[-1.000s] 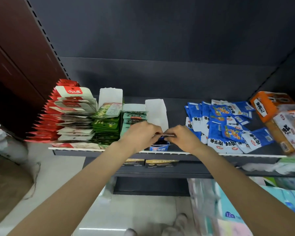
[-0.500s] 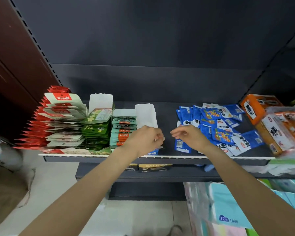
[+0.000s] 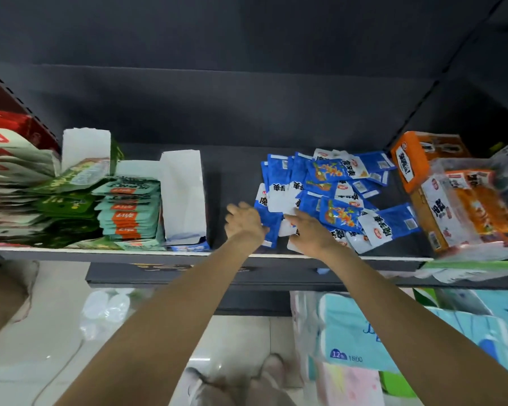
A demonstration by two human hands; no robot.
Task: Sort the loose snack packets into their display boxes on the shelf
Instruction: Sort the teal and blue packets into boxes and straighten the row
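Both hands have shifted to the right since half a second ago, away from the white display box and onto the heap of blue packets. At that earlier moment they hung just in front of the box's open end, with the heap off to their right.

The left hand [image 3: 245, 219] lies at the left edge of the loose blue snack packets [image 3: 329, 194], its fingers curled over the nearest blue packet [image 3: 269, 227]; whether it truly grips that packet or only rests on it cannot be told. The right hand [image 3: 311, 230] reaches into the heap with its fingers stretched out flat on the white-backed packets, holding nothing that shows.

The heap is spread on the dark shelf [image 3: 232, 171], between the tall white display box [image 3: 184, 197] on its left and an orange carton [image 3: 417, 159] on its right. Just left of the white box stands a row of pale green packets with orange labels [image 3: 126, 209], then dark green packets [image 3: 68, 200], then red-and-white packets [image 3: 9, 168] at the far left. A clear bag of orange snacks [image 3: 475, 212] sits at the right end of the shelf. Below the shelf's front edge, blue tissue packs [image 3: 364, 335] are stacked at the lower right.
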